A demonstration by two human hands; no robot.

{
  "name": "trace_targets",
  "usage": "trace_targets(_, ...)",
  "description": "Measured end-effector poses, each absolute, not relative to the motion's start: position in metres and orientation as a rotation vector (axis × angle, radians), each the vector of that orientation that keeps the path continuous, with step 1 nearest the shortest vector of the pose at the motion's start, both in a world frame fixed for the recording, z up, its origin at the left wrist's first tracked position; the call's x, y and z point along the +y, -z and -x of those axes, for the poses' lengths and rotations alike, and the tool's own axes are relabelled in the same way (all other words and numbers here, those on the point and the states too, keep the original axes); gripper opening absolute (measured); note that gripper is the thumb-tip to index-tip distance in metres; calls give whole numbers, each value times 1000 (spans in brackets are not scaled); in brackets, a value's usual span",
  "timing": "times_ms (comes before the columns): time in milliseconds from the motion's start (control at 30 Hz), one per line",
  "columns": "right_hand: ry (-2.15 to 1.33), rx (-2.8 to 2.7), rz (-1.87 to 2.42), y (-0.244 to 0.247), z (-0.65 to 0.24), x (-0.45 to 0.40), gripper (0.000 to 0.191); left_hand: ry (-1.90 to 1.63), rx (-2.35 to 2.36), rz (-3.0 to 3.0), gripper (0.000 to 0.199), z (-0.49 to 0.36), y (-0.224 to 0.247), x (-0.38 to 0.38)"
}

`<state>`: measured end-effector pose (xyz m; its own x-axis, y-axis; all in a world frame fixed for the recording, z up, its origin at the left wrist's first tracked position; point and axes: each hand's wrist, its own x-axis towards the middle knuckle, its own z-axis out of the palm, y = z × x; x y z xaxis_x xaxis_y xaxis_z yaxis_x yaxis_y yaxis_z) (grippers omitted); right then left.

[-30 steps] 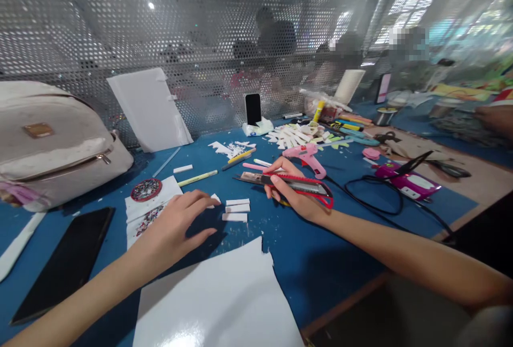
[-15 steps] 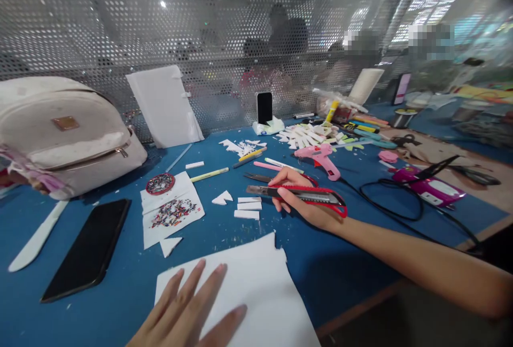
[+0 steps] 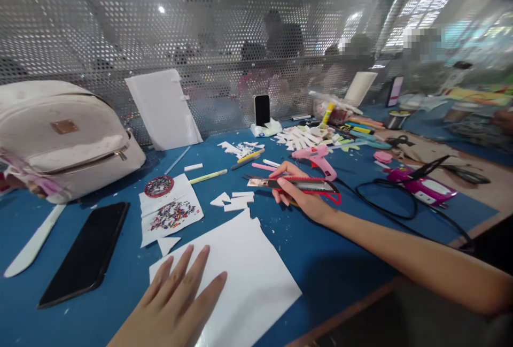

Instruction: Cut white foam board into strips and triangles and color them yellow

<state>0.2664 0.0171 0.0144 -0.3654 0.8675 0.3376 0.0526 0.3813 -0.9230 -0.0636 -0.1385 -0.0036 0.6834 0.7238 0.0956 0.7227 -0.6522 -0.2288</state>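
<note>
My left hand point(image 3: 176, 293) lies flat on a white sheet point(image 3: 248, 277), fingers spread, near the front edge of the blue table. Farther right, my right hand point(image 3: 298, 194) is closed around a red-and-black box cutter point(image 3: 310, 184), its blade end pointing left above the table. Partly hidden behind it are what look like scissors. Just left of the blade, short white strips point(image 3: 236, 205) and a small notched white piece point(image 3: 220, 200) lie at the sheet's far corner. A white triangle point(image 3: 168, 244) sits by the sheet's left corner.
At left are a black phone point(image 3: 86, 253), a white plastic knife point(image 3: 36, 240) and a pale backpack point(image 3: 68, 144). Beads point(image 3: 174, 215) lie on paper. A pink glue gun point(image 3: 316, 159), its black cable point(image 3: 368, 209) and a purple power strip point(image 3: 422, 186) occupy the right.
The white sheet has slid away from me and turned, and its far corner now meets the white strips, which have shifted askew. My right hand and the box cutter have moved slightly left.
</note>
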Motion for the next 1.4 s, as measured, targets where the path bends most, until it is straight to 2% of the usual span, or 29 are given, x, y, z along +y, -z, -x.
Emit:
trace_targets(100,-1095,-1729,817,-14,-268,17,22,-65,-1217,2683,104,61,1,-134)
trace_targets(233,-1043,-1748,845,-21,-270,11,24,-81,-1244,2679,112,59,2,-132)
trace_targets(467,-709,-1966,1018,-50,-268,-45,16,86,-1090,2744,96,57,2,-126)
trace_targets(567,-483,-2093,1019,-47,-268,-67,10,191,-946,2781,87,49,4,-115)
trace_targets(667,-404,-2162,991,-39,-266,-77,7,308,-871,2886,89,36,6,-105)
trace_targets(900,-420,-2221,988,-40,-256,-78,5,387,-885,3075,60,11,-5,-93)
trace_targets(1400,-529,-2270,1055,-44,-251,-82,7,409,-865,3082,55,12,-1,-89)
